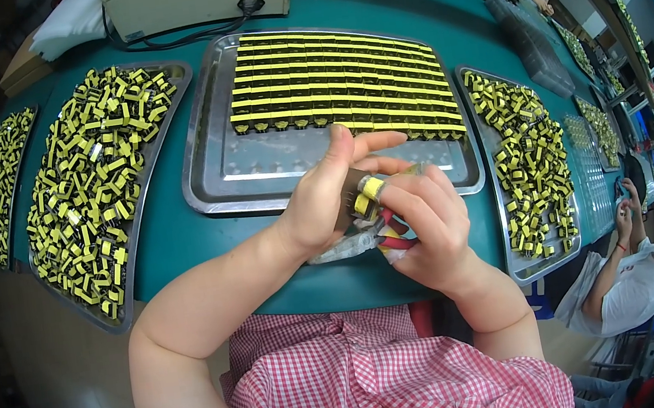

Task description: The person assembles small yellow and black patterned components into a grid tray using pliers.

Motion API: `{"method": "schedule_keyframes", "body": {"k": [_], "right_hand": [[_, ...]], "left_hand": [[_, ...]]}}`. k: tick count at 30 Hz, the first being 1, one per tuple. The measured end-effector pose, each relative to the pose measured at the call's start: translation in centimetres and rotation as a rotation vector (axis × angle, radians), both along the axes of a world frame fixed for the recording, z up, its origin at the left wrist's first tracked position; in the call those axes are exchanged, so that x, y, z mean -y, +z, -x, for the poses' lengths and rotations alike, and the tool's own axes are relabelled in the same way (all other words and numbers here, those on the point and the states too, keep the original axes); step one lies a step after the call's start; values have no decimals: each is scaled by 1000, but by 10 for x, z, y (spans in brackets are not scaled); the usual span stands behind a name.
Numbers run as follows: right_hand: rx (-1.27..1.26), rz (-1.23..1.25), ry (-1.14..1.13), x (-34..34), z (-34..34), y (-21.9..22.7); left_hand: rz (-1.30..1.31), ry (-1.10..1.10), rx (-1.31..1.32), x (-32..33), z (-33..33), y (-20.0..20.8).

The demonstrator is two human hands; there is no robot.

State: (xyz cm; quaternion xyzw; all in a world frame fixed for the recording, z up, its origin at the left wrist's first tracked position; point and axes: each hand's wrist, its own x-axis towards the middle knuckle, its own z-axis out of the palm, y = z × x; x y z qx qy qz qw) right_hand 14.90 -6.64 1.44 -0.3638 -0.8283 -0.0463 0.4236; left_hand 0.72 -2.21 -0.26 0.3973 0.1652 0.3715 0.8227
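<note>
In front of my chest, over the table's near edge, both hands meet. My left hand [318, 197] is curved around small yellow-taped transformers [362, 204] with metal pins, thumb up and fingers partly hidden. My right hand [432, 219] is closed at the same spot, its fingertips against a yellow-taped transformer [373, 188]. Under those fingers is a tool with red and dark handles [394, 238], partly covered by the hand; its kind does not show. Whitish, crumpled clear material [345, 247] hangs below the palms. Beyond, a metal tray [211, 170] bears neat rows of transformers [339, 78].
Trays of loose transformers stand at left [82, 195], far left [7, 188] and right [529, 169]. A beige box-shaped device [193, 3] with a black cable sits at the back. Clear plastic trays [534, 53] lie beyond the right tray. Other people [634, 279] sit along the right.
</note>
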Motion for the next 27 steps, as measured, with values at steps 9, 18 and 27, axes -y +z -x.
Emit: {"method": "schedule_keyframes", "body": {"k": [9, 18, 27], "right_hand": [[-4, 79, 1, 1, 3, 3], [-60, 67, 15, -2, 5, -5], [-92, 134, 36, -4, 2, 0]], "left_hand": [[-2, 60, -25, -1, -5, -11], [-101, 102, -169, 2, -1, -8], [-56, 75, -192, -2, 5, 5]]}}
